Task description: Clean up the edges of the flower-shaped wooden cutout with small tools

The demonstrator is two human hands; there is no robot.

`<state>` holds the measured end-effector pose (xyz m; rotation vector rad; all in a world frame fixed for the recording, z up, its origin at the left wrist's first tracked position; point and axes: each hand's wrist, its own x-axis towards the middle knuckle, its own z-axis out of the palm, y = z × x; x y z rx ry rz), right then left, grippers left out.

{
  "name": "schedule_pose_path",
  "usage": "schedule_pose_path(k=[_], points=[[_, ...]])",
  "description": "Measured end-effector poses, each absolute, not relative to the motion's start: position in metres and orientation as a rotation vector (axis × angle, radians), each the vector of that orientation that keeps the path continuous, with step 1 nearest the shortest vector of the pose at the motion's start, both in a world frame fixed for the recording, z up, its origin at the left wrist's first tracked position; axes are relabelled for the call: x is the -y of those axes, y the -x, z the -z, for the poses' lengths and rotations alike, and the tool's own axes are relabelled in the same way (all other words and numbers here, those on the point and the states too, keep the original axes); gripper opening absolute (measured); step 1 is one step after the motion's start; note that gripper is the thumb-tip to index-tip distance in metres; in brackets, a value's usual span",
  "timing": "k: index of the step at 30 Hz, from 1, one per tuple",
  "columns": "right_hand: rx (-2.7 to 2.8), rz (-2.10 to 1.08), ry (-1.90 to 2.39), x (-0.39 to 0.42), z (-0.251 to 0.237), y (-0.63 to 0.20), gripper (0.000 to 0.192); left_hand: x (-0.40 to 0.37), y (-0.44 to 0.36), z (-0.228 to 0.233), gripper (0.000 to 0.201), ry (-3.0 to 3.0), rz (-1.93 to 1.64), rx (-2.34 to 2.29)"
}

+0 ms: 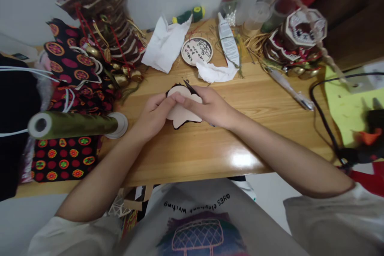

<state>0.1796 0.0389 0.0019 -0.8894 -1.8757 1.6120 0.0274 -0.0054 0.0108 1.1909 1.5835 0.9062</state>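
Observation:
Over the middle of the wooden table point(240, 136), both hands hold a pale, flat cutout with a lobed outline point(183, 117). Black material peeks out around its edge from the underside. My left hand point(156, 114) grips the left side, thumb on the pale face and fingers behind. From the right, my right hand point(214, 106) pinches it too, its thumb meeting the left one near the centre. A dark pointed tip point(188, 85), like a scissor blade, sticks out beside the right index finger; its other end is hidden.
Patterned fabric point(64, 158), a green roll point(78, 125) and a tiered ornament with bells point(111, 28) crowd the left. Behind lie white paper point(166, 46), a round plaque point(197, 51), a tube point(228, 40) and a screwdriver point(189, 15). A black cable point(325, 128) runs at right.

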Motion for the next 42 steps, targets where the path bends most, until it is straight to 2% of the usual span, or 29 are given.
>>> schedule_pose_path(k=[7,26,42], points=[[1.83,-1.702,0.829,-0.0416,-0.002,-0.1802,0.032,0.0049,-0.0265,-0.009,0.031,-1.132,-0.884,-1.574],[1.831,-1.855,0.856,-0.0455,0.0009,-0.1825,0.051,0.0059,-0.0292,-0.009,0.046,-1.1,-0.876,-1.505],[1.792,-1.86,0.899,-0.0446,0.0021,-0.1804,0.047,0.0064,-0.031,-0.0119,0.049,-1.073,-0.885,-1.492]])
